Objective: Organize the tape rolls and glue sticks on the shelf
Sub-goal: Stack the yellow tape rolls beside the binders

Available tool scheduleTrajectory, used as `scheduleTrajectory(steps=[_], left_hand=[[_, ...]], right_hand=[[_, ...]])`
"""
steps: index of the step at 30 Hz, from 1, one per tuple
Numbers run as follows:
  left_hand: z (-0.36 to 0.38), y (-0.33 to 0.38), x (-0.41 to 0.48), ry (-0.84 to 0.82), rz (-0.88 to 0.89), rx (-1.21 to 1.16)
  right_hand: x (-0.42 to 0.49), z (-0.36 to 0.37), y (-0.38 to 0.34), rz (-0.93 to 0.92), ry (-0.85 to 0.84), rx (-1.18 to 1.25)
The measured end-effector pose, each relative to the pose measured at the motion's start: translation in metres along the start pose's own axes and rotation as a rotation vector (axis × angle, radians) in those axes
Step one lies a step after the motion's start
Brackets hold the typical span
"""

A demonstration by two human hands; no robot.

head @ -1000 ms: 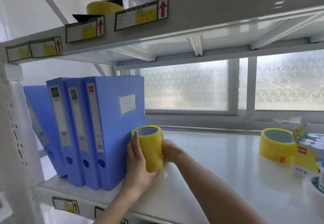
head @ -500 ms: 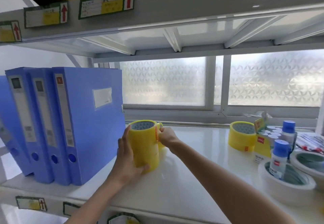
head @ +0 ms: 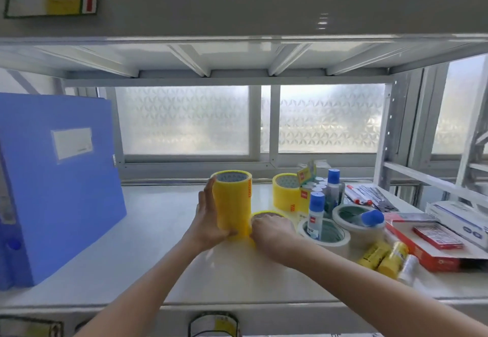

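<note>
A tall stack of yellow tape rolls (head: pixel 233 202) stands upright on the white shelf (head: pixel 148 244), mid-frame. My left hand (head: pixel 208 220) wraps its left side. My right hand (head: pixel 272 233) rests over a low yellow tape roll (head: pixel 266 214) just right of the stack's base, fingers curled on it. Another yellow roll (head: pixel 285 191) sits behind. Two white tape rolls (head: pixel 326 233) (head: pixel 356 220) hold blue-capped glue bottles (head: pixel 316 211). Yellow glue sticks (head: pixel 383 256) lie at the right.
Blue file boxes (head: pixel 58 178) stand at the left end. A box of glue sticks (head: pixel 307 186), pens (head: pixel 369 196), red boxes (head: pixel 427 241) and a white box (head: pixel 459 220) crowd the right end. The upper shelf (head: pixel 237 9) hangs low overhead.
Both hands carried the yellow tape stack rightward, away from the blue file boxes toward the other rolls. My right hand has dropped from the stack's side onto a low yellow roll.
</note>
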State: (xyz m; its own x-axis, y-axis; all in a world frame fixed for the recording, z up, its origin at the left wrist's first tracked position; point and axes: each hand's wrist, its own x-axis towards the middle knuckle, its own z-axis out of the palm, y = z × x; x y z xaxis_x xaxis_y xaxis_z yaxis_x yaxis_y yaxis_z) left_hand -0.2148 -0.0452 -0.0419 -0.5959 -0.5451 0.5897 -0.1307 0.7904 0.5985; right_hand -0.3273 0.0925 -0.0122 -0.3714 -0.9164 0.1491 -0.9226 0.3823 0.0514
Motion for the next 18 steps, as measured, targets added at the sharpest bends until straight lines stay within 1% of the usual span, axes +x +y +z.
scheduleTrajectory(steps=[2,5,9,13,18], left_hand=[[0.016,0.009,0.007,-0.011,0.007,-0.015],[0.034,0.022,0.018,-0.028,0.043,-0.009],[0.047,0.034,0.028,-0.044,0.121,0.007],[0.049,0.028,0.035,-0.047,0.168,-0.009],[0.056,0.031,0.041,-0.079,0.221,-0.012]], right_hand=[[-0.015,-0.002,0.01,-0.006,-0.002,-0.002],[-0.038,-0.005,0.017,-0.068,0.029,-0.015],[-0.061,-0.002,0.023,-0.176,0.121,-0.012],[-0.068,0.007,0.033,-0.268,0.238,0.001],[-0.076,0.006,0.04,-0.342,0.289,0.015]])
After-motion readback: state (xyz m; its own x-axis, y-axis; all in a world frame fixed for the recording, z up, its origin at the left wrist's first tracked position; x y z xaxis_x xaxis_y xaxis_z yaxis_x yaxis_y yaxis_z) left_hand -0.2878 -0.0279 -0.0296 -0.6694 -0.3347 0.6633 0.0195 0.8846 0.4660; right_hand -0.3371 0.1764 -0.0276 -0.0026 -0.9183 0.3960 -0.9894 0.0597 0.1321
